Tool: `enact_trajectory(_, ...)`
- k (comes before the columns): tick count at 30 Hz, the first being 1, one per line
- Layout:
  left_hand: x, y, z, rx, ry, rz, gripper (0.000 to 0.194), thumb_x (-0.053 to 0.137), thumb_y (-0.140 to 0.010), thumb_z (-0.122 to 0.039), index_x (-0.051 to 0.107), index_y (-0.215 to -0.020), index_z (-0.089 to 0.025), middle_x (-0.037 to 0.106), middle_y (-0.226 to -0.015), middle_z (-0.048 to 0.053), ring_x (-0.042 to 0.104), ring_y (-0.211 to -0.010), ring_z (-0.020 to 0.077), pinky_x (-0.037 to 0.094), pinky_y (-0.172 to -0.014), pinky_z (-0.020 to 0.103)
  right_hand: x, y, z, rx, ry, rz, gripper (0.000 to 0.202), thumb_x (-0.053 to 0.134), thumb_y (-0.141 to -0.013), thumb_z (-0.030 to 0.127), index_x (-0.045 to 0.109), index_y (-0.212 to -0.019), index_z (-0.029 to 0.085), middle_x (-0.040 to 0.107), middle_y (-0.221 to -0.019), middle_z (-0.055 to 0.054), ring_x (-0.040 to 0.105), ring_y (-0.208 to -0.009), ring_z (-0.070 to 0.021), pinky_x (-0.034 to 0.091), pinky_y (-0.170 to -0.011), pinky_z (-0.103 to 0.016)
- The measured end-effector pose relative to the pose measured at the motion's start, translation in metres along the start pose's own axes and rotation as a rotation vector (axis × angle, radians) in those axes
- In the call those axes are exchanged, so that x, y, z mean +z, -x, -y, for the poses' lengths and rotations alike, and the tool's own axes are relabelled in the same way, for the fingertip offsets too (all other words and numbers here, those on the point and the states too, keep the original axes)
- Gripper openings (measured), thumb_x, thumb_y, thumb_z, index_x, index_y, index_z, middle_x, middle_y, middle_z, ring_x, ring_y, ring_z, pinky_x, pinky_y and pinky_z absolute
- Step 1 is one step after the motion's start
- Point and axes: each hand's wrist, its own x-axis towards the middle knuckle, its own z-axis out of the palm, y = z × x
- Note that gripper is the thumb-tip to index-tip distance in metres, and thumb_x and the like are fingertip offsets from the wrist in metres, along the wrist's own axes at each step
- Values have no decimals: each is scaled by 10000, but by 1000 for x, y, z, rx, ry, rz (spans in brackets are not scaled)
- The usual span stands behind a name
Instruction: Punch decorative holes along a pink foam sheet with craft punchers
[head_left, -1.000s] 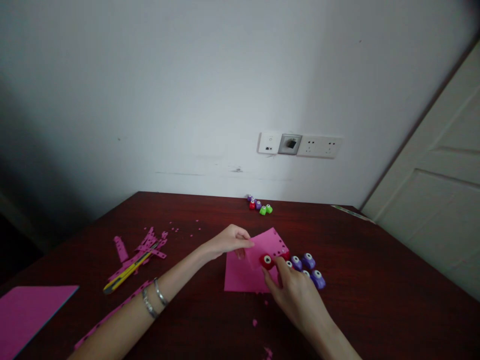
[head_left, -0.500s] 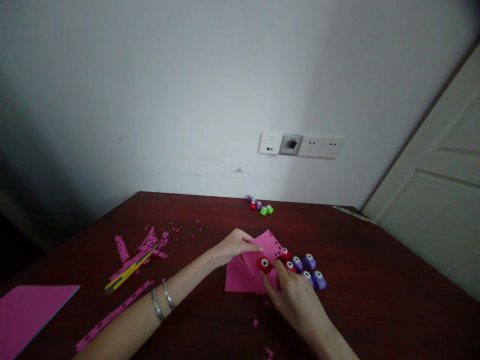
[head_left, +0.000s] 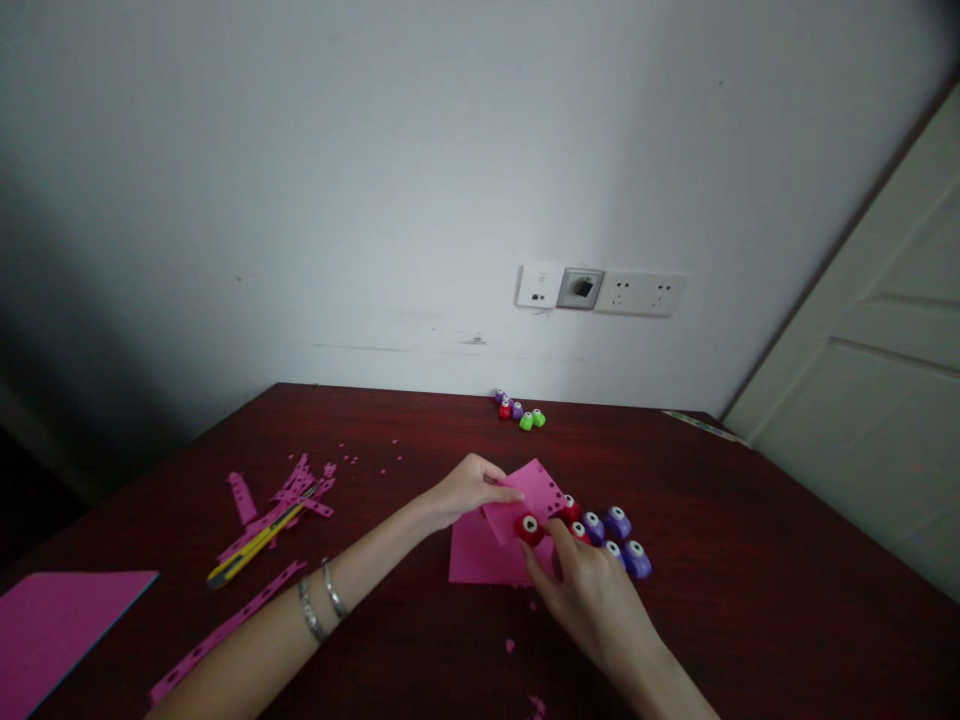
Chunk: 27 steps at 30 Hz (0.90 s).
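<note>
A dark table (head_left: 750, 560) spreads beneath both grips, with a pink sheet (head_left: 480, 562) under the left one. The right hand (head_left: 592, 585) and left hand (head_left: 466, 486) meet at a pink card (head_left: 536, 490): left pinches it, right closes thumb and fingers around a red punch (head_left: 529, 529) at its near edge. Since a second ago the left hand has reached further over the card, apparently steadying it.

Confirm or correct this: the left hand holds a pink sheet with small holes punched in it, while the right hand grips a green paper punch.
Wrong on the colour: the head view shows the paper punch in the right hand is red. The left hand does hold a pink sheet with small punched holes.
</note>
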Motion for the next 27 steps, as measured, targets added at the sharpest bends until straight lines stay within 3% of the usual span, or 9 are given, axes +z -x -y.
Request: enact_trajectory(27, -8, -1, 0, 48, -47, 29, 376, 738, -571, -432, 690, -715, -89, 609, -558, 17, 474, -473, 76, 336, -477, 206, -1, 1, -2, -16, -7, -41, 243, 384, -898, 332, 534, -887, 141, 593, -500, 7, 585, -392, -158, 282, -374, -240)
